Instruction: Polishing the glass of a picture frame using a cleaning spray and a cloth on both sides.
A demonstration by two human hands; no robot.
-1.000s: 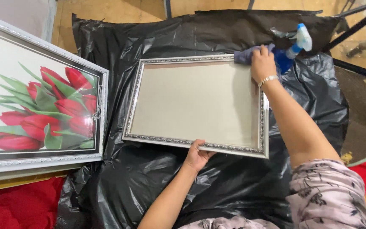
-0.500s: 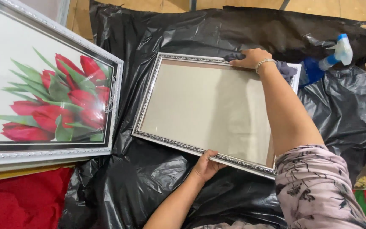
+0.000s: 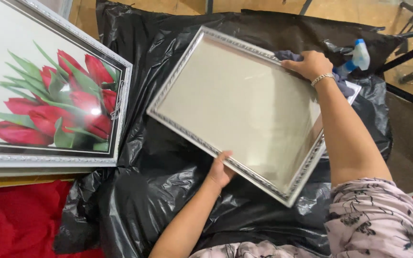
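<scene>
A silver-framed glass panel (image 3: 244, 110) is seen lying tilted on a crinkled black plastic sheet (image 3: 158, 177) that covers the work surface, its long axis running from about ten o'clock to four o'clock. The near edge of the frame is gripped by the left hand (image 3: 221, 172), fingers curled under the moulding and thumb laid along its rim. At roughly one o'clock the right hand (image 3: 309, 64) is pressed flat, fingers together, on a bluish-grey cloth (image 3: 342, 86) bunched against the far corner of the glass; a thin bracelet is worn at that wrist. Just beyond the cloth, towards two o'clock, a spray bottle (image 3: 358, 56) with a pale top and blue body is lying on the plastic.

At nine o'clock a second silver frame (image 3: 48, 160) holding a print of red tulips is propped over the sheet's edge. Red fabric (image 3: 15, 220) is visible at seven o'clock. A wooden floor (image 3: 273, 5) is shown at twelve o'clock, and dark metal legs (image 3: 409, 52) are crossed at two o'clock.
</scene>
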